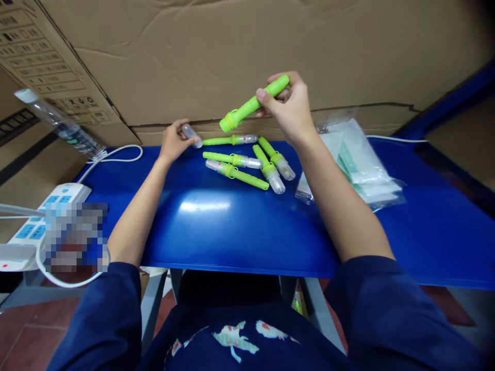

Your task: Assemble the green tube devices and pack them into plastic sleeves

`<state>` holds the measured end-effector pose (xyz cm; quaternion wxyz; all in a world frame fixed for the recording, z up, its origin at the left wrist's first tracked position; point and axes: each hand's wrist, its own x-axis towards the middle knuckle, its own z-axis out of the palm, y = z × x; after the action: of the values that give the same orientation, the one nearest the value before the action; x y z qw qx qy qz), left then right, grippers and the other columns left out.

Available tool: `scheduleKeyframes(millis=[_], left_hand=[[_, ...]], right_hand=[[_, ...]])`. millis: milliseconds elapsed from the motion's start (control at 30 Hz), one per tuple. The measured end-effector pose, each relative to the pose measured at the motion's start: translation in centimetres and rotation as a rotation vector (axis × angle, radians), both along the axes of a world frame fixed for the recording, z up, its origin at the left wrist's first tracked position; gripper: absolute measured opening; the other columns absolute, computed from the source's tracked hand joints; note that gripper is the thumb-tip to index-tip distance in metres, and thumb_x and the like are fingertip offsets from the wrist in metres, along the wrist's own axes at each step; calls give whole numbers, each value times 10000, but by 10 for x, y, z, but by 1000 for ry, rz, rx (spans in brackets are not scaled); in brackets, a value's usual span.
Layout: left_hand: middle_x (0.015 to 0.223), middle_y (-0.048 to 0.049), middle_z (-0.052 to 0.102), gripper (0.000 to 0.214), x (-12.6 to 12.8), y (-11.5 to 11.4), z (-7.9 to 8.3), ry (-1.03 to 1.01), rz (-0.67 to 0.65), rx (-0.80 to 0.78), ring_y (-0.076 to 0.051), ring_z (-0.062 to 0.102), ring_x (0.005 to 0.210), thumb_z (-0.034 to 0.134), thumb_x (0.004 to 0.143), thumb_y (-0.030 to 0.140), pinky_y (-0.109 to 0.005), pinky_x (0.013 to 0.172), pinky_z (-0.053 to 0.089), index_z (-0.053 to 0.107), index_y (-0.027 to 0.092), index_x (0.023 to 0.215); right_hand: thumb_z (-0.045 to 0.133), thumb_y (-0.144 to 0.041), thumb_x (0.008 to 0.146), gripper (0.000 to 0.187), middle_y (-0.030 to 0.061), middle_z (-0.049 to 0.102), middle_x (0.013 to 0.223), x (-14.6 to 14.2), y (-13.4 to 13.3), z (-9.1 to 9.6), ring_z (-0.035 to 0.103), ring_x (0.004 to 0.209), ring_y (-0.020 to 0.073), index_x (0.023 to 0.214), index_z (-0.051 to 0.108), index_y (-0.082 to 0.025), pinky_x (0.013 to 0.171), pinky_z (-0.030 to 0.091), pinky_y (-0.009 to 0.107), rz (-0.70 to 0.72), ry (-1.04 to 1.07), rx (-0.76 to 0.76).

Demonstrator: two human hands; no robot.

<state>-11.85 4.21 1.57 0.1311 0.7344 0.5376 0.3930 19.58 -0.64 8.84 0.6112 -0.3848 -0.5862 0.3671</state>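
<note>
My right hand (pixel 292 105) is raised above the table, its thumb and fingers closed around a bright green light-stick handle (pixel 249 107). The handle tilts, with its threaded end and yellow ring pointing down to the left and no clear cap on it. Lower and to the left, my left hand (pixel 175 140) pinches a clear plastic cap (pixel 192 135). Several green light sticks (pixel 247 178) with clear caps on lie loosely grouped on the blue table (pixel 240 232) between my arms. One of them (pixel 220 140) lies right beside my left fingertips.
Plastic-bagged packets (pixel 359 159) lie right of my right forearm. A water bottle (pixel 64 126) leans at the left, near a white power strip (pixel 50 206) with cables. A blurred-out object (pixel 76 237) sits by the strip. Large cardboard (pixel 193 62) stands along the table's back edge.
</note>
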Motion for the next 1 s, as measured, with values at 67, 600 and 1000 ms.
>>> scheduleKeyframes(millis=[67, 600, 1000], left_hand=[[980, -77, 703, 692, -2, -1, 3, 59, -27, -23, -248, 649, 933, 837, 704, 304, -409, 910, 516, 640, 144, 1348], [1030, -71, 714, 684, -69, 1, -20, -96, 147, 21, -226, 673, 984, 869, 677, 560, -394, 873, 527, 582, 196, 1180], [1264, -126, 655, 698, 34, -63, 14, 53, -153, 253, -230, 652, 1087, 508, 969, 740, -393, 939, 473, 561, 158, 1351]], right_hand=[[756, -101, 942, 351, -109, 554, 733, -3, -4, 3, 644, 688, 71, 980, 442, -252, 704, 599, 243, -23, -10, -21], [857, -665, 766, 585, -26, 624, 848, -3, 0, -9, 661, 881, 205, 999, 452, -313, 765, 601, 416, -22, -148, 18], [847, -726, 727, 638, -20, 603, 827, -13, 11, -26, 714, 773, 194, 914, 449, -263, 735, 640, 411, 54, -176, -4]])
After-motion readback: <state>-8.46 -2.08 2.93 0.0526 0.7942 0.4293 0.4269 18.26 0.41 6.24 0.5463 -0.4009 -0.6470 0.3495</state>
